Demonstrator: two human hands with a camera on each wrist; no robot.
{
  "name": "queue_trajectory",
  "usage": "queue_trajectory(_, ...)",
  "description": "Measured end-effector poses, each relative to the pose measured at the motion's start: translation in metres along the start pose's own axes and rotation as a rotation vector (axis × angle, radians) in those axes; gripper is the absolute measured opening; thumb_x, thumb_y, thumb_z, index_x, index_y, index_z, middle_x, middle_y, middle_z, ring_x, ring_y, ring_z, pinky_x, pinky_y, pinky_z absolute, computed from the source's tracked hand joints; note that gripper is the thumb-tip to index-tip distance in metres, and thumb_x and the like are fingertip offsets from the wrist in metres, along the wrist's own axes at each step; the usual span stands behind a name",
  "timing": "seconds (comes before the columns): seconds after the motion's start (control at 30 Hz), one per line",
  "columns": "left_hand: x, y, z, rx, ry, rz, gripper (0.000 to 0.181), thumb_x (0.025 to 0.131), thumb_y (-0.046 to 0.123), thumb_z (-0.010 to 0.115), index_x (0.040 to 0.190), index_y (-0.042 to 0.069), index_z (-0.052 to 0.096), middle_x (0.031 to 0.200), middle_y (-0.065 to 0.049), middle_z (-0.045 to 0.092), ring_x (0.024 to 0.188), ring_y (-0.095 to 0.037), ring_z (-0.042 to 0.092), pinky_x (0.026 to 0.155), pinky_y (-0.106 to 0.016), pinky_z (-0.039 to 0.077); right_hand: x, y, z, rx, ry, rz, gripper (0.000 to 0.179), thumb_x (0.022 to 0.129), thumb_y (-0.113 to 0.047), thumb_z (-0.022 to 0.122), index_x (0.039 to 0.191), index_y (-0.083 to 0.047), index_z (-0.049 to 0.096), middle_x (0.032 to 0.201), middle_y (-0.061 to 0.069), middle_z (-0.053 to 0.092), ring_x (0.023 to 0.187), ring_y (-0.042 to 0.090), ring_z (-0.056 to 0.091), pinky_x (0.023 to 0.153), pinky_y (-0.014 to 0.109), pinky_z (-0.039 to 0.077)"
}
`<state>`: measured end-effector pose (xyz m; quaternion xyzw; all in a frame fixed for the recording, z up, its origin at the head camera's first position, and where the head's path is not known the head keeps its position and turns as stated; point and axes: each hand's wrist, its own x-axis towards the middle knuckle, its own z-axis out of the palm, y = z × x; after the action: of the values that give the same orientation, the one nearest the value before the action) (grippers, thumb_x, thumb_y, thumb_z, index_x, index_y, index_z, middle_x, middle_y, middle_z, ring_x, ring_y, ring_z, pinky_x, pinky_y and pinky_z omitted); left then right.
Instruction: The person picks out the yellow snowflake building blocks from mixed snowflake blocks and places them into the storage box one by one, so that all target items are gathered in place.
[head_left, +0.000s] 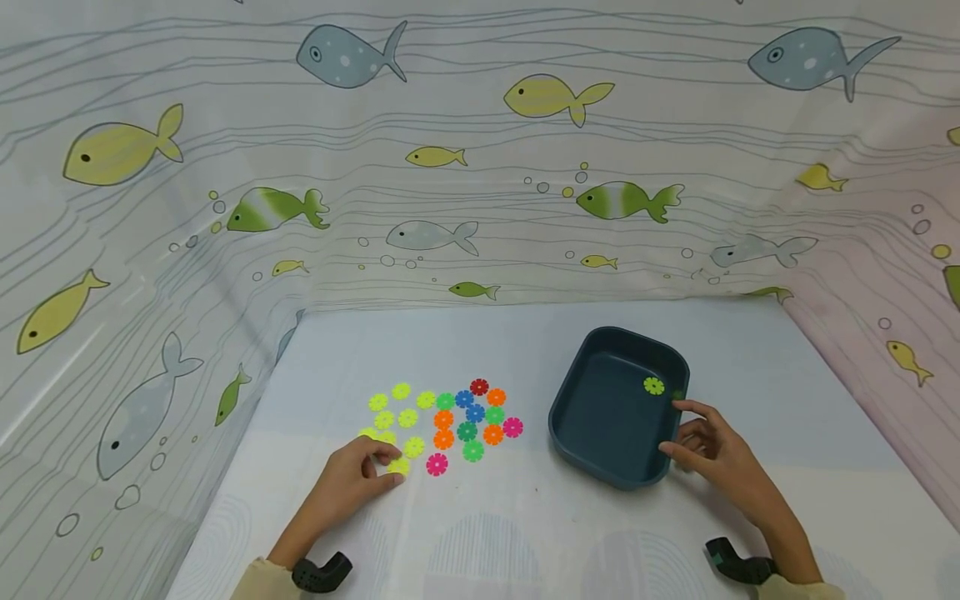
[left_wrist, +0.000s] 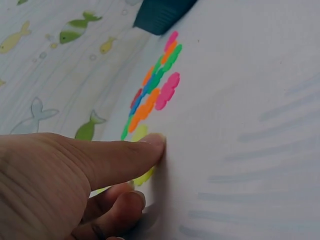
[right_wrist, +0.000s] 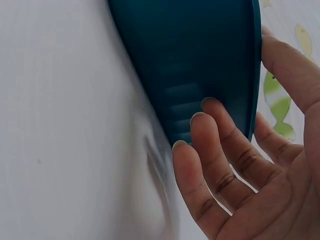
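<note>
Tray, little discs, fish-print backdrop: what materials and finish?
Tray: probably moulded plastic, satin; seamless rounded corners, even dark blue, soft highlights. Coated metal not ruled out.

Discs: likely thin plastic; crisp notched edges, uniform bright colours. Matte or glossy: can't tell.

Fish-print backdrop: flexible sheet with soft folds and a slight sheen; plastic film or coated fabric, unclear which.

Wavy-lined pale sheeting rises behind, alive with printed blue, yellow and green fish | below, a white tabletop shows faint blue striped arches
</note>
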<state>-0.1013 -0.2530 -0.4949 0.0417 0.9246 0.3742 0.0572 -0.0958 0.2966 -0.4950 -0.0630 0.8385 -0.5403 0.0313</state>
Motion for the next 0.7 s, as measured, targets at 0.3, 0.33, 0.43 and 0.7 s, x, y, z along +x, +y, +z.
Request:
queue_trajectory(0.3,0.0023,0.0003,-0.0029,-0.012,-0.045,0.028,0.028,0.082,0.020,0.089,0.099,0.017,0.067,0.089,0.004,0.062,0.067,-0.014,0.053,0.059,-0.026,0.045,0.0013,0.0009,-0.0003,-0.013,0.001,0.014,0.073,0.097,-0.027,0.074,0.155,-0.012,0.032,0.108,0.017,0.063,0.082,0.030,0.068,0.068,0.037,0.057)
queue_trajectory(0.33,0.0024,0.0002,-0.0032,-0.013,-0.049,0.037,0.027,0.083,0.020,0.088,0.099,0.017,0.067,0.087,0.005,0.062,0.067,-0.013,0.053,0.059,-0.026,0.045,0.0016,0.0016,-0.0003,-0.013,0.001,0.016,0.073,0.097,-0.027,0.074,0.155,-0.012,0.033,0.109,0.017,0.063,0.082,0.030,0.068,0.068,0.038,0.057)
queue_trajectory(0.43,0.0032,-0.0015,-0.0039,-0.029,-0.055,0.080,0.023,0.086,0.019,0.085,0.099,0.017,0.066,0.083,0.007,0.063,0.066,-0.011,0.055,0.060,-0.026,0.046,0.0018,0.0024,-0.0001,-0.015,-0.001,0.020,0.073,0.097,-0.027,0.074,0.156,-0.012,0.033,0.110,0.016,0.063,0.082,0.031,0.068,0.068,0.038,0.057)
queue_trajectory(0.7,0.0063,0.0017,-0.0048,-0.093,-0.079,0.070,0.021,0.091,0.022,0.081,0.105,0.017,0.066,0.083,0.003,0.067,0.066,-0.013,0.058,0.059,-0.026,0.048,0.0008,0.0003,-0.0005,-0.021,0.004,0.016,0.073,0.097,-0.028,0.074,0.155,-0.011,0.033,0.108,0.016,0.063,0.082,0.030,0.067,0.068,0.037,0.057)
